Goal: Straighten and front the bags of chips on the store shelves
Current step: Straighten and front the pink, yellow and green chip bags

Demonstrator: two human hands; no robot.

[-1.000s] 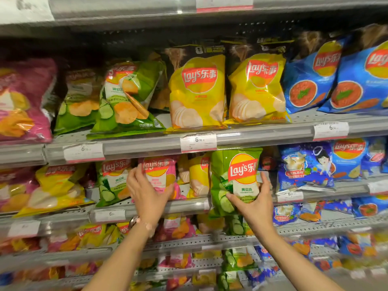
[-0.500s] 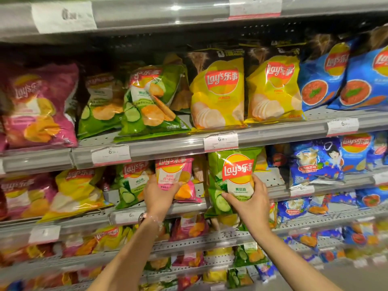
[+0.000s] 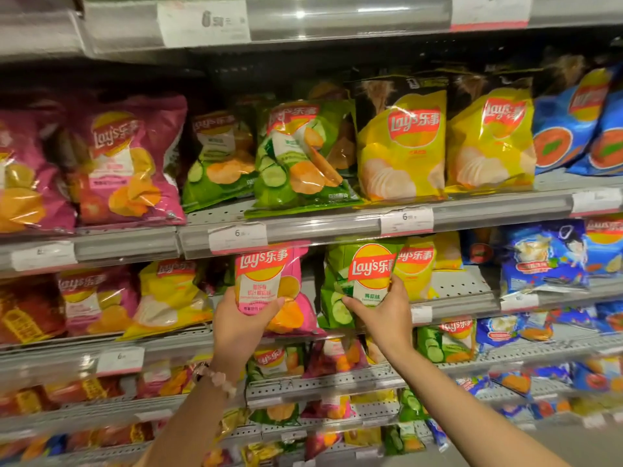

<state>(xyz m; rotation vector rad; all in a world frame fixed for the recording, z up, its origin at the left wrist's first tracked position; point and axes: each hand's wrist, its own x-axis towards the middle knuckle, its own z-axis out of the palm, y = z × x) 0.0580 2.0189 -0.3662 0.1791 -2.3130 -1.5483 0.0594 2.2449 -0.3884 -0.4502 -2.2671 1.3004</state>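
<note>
My left hand (image 3: pixel 241 326) grips a small pink bag of chips (image 3: pixel 269 284) from below and holds it upright in front of the second shelf (image 3: pixel 455 308). My right hand (image 3: pixel 384 315) grips a small green cucumber bag (image 3: pixel 357 281), also upright, just right of the pink one. A small yellow bag (image 3: pixel 418 264) leans behind the green bag. On the shelf above, two green bags (image 3: pixel 296 156) lie slumped and tilted, next to two upright yellow bags (image 3: pixel 401 143).
Large pink bags (image 3: pixel 128 160) fill the upper shelf at left and blue bags (image 3: pixel 580 126) at right. Blue bags (image 3: pixel 542 257) stand right of my hands, yellow and pink bags (image 3: pixel 168 294) at left. Price-tag rails (image 3: pixel 337 227) run along each shelf edge. Lower shelves hold several small bags.
Both hands have closed on their bags and lifted them up and forward off the second shelf. The view has shifted left and closer to the shelves.
</note>
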